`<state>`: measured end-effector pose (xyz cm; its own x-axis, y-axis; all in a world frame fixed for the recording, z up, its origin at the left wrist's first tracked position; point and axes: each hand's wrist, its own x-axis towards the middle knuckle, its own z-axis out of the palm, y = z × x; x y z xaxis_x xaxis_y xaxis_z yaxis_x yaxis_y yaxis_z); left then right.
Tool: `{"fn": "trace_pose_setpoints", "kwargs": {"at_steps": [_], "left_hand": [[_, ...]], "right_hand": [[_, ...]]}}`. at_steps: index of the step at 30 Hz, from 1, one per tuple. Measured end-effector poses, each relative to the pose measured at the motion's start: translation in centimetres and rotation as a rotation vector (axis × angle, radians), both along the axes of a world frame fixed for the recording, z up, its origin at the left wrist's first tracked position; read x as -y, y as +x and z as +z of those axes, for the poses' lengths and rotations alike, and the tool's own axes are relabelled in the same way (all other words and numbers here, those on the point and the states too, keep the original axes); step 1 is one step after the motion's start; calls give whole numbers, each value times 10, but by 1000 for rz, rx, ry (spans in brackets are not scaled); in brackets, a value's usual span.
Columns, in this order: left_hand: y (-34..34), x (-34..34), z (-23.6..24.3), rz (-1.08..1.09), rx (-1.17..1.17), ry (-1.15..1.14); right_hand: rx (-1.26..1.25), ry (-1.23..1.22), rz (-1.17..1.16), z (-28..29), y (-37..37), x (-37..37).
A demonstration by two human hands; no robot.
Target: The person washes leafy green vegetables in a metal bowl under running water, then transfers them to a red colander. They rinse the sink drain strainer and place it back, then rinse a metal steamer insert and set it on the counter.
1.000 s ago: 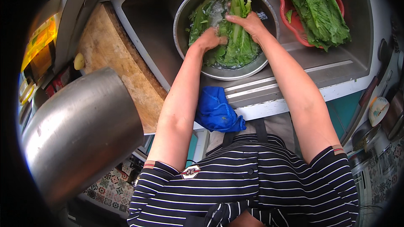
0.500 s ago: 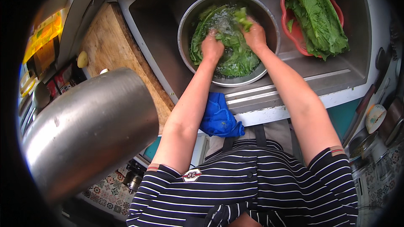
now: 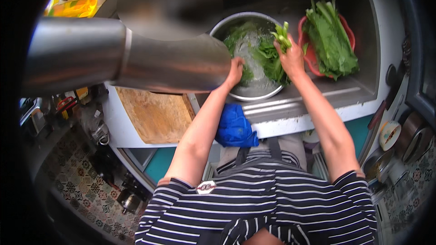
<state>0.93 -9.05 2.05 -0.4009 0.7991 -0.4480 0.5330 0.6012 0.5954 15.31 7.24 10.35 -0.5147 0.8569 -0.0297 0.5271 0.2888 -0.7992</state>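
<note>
Head view: against half a second earlier, the right hand [image 3: 292, 58] has risen from the steel bowl [image 3: 254, 91], its grip closed on a bunch of greens [image 3: 280, 34] above the bowl's right rim. Left hand [image 3: 235, 70] rests at the near left rim; its grip cannot be told. The bowl holds water and leaves. Right of it, a red basket [image 3: 309, 59] carries leafy stalks. A blue cloth [image 3: 234, 128] hangs below the bowl.

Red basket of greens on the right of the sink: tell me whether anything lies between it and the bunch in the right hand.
Nothing visible does. The right hand holds a bunch of greens above the metal bowl, right beside the red basket. Only the bowl's rim and the basket's near edge lie between them.
</note>
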Motion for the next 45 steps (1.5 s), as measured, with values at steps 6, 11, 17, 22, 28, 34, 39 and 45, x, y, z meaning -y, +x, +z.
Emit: {"fn": "trace_pose_setpoints", "kwargs": {"at_steps": [6, 11, 17, 22, 28, 34, 39, 45], "left_hand": [[6, -2, 24, -232, 54, -138], [2, 6, 39, -315, 11, -92], [-26, -2, 43, 73, -394, 235], [-26, -28, 37, 118, -385, 186], [-24, -66, 14, 22, -348, -57], [-48, -54, -7, 23, -167, -11], [-69, -34, -10, 467, 652, -46], [-47, -13, -41, 201, 41, -150]], "right_hand": [[-55, 63, 1, 17, 7, -6], [-227, -184, -93, 106, 35, -40], [-79, -28, -89, 186, 79, -105], [668, 386, -44, 138, 91, -143], [835, 250, -62, 9, 112, -135], [722, 505, 80, 67, 95, -97], [362, -161, 322, 44, 31, -21], [538, -368, 138, -79, -38, 37]]}}
